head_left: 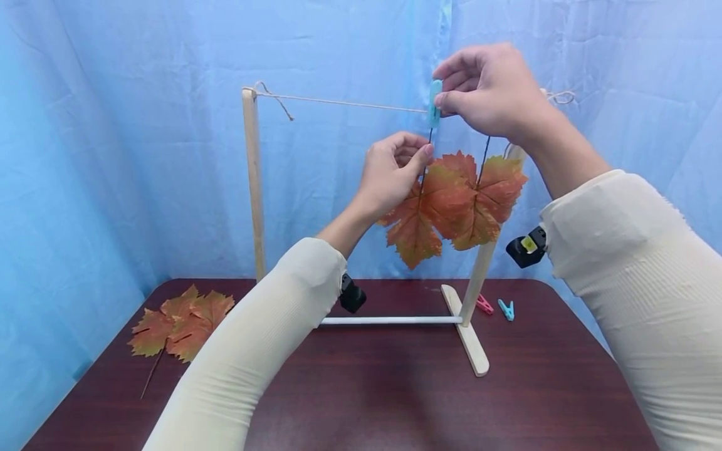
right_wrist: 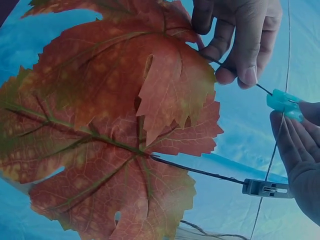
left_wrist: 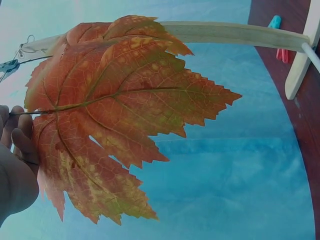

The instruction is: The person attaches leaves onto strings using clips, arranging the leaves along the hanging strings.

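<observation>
My left hand (head_left: pixel 392 172) pinches the thin dark stem of an orange-red artificial maple leaf (head_left: pixel 413 228). Just above, my right hand (head_left: pixel 496 91) holds a light-blue clothespin (head_left: pixel 435 103) between thumb and fingers, at the string (head_left: pixel 350 103). The stem's upper end meets the lower end of this clothespin, as the right wrist view shows. Beside it a second leaf (head_left: pixel 496 200) hangs by its stem from another clothespin (right_wrist: pixel 267 188) on the string; the right hand hides that clothespin in the head view. The two leaves overlap.
The string runs between two wooden posts (head_left: pixel 253 181), joined low down by a white bar (head_left: pixel 389 321). One wooden foot (head_left: pixel 474 351) stands on the dark table (head_left: pixel 395 388). More leaves (head_left: pixel 186 322) lie at left; a red clothespin (head_left: pixel 484 304) and a blue clothespin (head_left: pixel 506 310) lie at right.
</observation>
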`<state>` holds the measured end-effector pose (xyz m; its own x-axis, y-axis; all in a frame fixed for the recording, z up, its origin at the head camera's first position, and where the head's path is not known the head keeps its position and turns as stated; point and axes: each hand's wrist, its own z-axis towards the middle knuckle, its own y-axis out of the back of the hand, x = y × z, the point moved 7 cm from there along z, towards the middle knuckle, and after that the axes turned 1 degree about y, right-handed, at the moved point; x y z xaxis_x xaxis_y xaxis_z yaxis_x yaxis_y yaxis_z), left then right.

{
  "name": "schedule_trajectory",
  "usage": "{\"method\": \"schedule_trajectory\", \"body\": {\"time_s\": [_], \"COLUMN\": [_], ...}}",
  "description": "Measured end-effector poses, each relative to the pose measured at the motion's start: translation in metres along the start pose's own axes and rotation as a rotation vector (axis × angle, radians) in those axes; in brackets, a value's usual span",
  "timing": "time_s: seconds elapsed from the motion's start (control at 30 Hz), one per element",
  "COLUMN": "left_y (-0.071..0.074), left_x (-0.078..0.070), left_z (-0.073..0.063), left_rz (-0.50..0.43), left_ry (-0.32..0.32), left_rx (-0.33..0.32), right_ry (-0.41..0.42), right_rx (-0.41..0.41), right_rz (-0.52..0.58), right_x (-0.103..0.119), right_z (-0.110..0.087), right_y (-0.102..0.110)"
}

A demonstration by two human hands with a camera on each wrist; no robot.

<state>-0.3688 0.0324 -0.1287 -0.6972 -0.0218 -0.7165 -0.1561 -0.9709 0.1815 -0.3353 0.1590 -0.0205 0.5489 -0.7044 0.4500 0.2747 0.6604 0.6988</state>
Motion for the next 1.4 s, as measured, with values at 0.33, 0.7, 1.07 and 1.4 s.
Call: {"method": "schedule_trajectory", "body": {"time_s": [0.33,0.7,1.07,1.4], "left_y": [-0.0009,0.0006,-0.0004,-0.0017], "left_x": [-0.0032,-0.0027,0.0001,-0.0008], "left_z": [0.0014,-0.0014,-0.0043,-0.0038], "left_rz": [0.01,0.038,0.086,0.114], "left_ry": [-0.007,-0.034,-0.022,-0.07], "left_rx": [-0.017,-0.022,0.022,0.011], "right_ry": [0.0,-0.043,-0.023,-0.045], "right_rx": [0.004,0.019,0.013,0.026], "right_rz": [0.034,0.064,0.085,0.091], "right_x": [0.0027,0.0016,0.0026,0.0], "right_z": [-0.0012,-0.0008,-0.0004,0.0001], "right_y": [0.0026,-0.0008,0.0017,0.0031]}}
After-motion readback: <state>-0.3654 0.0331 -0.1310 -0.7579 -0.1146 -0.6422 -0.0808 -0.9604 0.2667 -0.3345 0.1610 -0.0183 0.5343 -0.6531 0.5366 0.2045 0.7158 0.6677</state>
